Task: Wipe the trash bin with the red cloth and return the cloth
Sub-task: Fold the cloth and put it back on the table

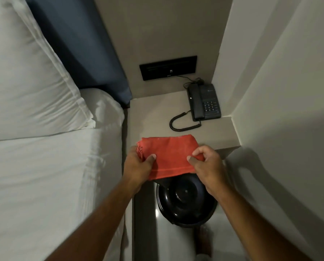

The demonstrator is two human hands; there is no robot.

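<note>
Both hands, left hand (139, 162) and right hand (207, 164), pinch the folded red cloth (169, 156) at its side edges over the tabletop's (153, 119) front edge, above the black trash bin (183, 202); soft, light, likely droops unless bunched.

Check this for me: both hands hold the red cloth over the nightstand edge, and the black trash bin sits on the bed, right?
Not quite. The head view shows the black trash bin on the floor below the nightstand, not on the bed. Both the left hand and right hand do hold the red cloth.
</note>
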